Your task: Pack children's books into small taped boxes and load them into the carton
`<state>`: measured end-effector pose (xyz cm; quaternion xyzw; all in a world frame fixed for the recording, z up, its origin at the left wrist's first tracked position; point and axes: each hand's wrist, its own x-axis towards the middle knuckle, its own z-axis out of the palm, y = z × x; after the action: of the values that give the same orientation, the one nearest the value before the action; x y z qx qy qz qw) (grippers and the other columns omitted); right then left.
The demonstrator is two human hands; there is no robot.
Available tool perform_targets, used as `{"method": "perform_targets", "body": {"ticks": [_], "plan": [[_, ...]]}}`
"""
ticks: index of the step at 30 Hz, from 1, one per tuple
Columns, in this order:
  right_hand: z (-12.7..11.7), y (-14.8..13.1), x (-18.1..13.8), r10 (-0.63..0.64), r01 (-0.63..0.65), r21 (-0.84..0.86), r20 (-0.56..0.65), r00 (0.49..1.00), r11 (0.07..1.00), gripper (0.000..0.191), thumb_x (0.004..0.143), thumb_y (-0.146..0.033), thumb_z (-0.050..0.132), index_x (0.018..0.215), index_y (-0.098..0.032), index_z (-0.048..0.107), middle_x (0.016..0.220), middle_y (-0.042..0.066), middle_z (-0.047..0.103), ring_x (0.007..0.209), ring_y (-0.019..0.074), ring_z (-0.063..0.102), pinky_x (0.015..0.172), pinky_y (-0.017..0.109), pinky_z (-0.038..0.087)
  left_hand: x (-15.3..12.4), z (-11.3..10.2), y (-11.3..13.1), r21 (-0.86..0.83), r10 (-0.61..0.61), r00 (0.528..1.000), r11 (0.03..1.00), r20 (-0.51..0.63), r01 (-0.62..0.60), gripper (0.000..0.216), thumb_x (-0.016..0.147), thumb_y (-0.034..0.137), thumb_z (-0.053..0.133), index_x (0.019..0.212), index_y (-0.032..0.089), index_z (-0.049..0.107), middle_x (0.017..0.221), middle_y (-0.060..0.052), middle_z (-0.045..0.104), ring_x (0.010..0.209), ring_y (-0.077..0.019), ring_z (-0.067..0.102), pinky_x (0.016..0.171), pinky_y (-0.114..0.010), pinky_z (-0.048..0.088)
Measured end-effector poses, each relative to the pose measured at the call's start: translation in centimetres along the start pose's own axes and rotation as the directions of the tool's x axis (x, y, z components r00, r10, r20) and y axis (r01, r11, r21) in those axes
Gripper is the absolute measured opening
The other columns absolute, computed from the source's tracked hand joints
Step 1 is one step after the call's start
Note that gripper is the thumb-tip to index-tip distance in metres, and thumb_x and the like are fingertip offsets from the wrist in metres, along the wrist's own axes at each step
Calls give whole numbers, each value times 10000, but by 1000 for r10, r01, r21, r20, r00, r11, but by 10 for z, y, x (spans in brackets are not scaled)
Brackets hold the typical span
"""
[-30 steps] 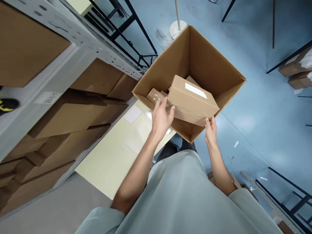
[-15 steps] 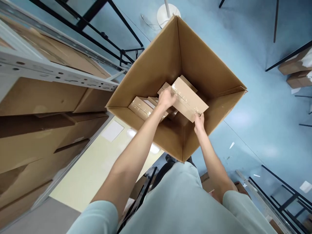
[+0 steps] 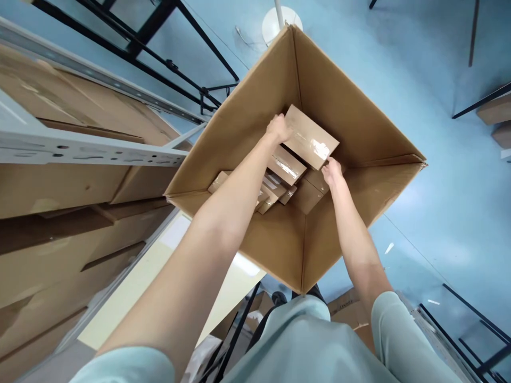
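Between the left hand (image 3: 278, 128), gripping one end, and the right hand (image 3: 332, 171), pinching the opposite near corner, the taped carton (image 3: 311, 133) is inside the large corrugated box (image 3: 347, 111), its long axis slanting from grip to grip, neither hand nearer.

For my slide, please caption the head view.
Left hand and right hand hold a taped carton above other cartons inside a large open box.

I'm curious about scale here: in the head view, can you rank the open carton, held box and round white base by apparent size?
1. Carton
2. Held box
3. Base, partly hidden
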<state>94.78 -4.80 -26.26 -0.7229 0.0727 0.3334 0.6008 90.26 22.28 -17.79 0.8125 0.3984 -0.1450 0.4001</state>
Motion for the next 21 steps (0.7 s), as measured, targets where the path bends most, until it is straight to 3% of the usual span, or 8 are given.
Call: {"method": "perform_targets", "body": {"ticks": [2, 4, 7, 9, 11, 15, 21], "plan": [[-4, 7, 1, 159, -159, 11, -29, 987, 987, 369, 1011, -405, 581, 1290, -188, 687, 993, 102, 713, 953, 241, 726, 1043, 556, 668, -12, 5, -5, 4, 0, 998, 1000, -63, 1, 518, 1090, 208, 628, 1577, 38, 576, 1682, -268, 567, 1644, -445, 489, 1369, -631, 327], [-8, 8, -9, 233, -233, 4, -43, 972, 973, 344, 998, -415, 599, 1244, -206, 720, 979, 95, 700, 964, 242, 727, 1073, 559, 657, -44, 11, -9, 16, -18, 999, 1000, -49, 19, 499, 1089, 207, 615, 1558, 38, 606, 1600, -263, 648, 1597, -435, 555, 1347, -605, 380], [-16, 0, -45, 273, -271, 41, -59, 960, 962, 267, 948, -426, 666, 1124, -237, 731, 1010, 109, 727, 1067, 266, 747, 1143, 585, 633, -119, 25, -11, 21, -50, 998, 999, 27, 49, 486, 1050, 165, 628, 1518, 39, 662, 1446, -264, 759, 1455, -418, 689, 1291, -540, 482], [-23, -10, -76, 297, -287, 107, -91, 950, 952, 238, 914, -430, 708, 1077, -258, 712, 1062, 116, 770, 1156, 279, 758, 1199, 605, 606, -177, 35, -13, -16, -45, 998, 999, 35, 46, 475, 1044, 164, 613, 1501, 70, 700, 1462, -247, 766, 1416, -410, 718, 1271, -528, 516], [-32, -21, -110, 299, -287, 144, -67, 952, 947, 263, 893, -449, 740, 1076, -265, 697, 1151, 130, 799, 1252, 291, 761, 1255, 610, 571, -234, 43, -17, -80, -7, 1000, 997, 30, 10, 419, 1054, 202, 614, 1439, 121, 756, 1461, -212, 780, 1362, -398, 751, 1246, -531, 549], [-48, -44, -181, 167, -179, 101, 117, 979, 979, 410, 897, -540, 784, 1189, -262, 709, 1329, 168, 791, 1405, 332, 730, 1321, 615, 515, -336, 45, -31, -262, 21, 999, 965, -29, -27, 323, 1055, 256, 641, 1331, 231, 807, 1384, -103, 831, 1283, -319, 795, 1184, -455, 606], [-42, -75, -285, 154, -177, 63, 271, 950, 982, 532, 853, -591, 859, 1246, -250, 744, 1382, 161, 803, 1327, 327, 788, 1318, 595, 525, -447, 22, -37, -501, -71, 985, 865, -157, -17, 239, 1048, 314, 603, 1147, 258, 814, 1253, -69, 864, 1251, -289, 808, 1115, -431, 632]]}}
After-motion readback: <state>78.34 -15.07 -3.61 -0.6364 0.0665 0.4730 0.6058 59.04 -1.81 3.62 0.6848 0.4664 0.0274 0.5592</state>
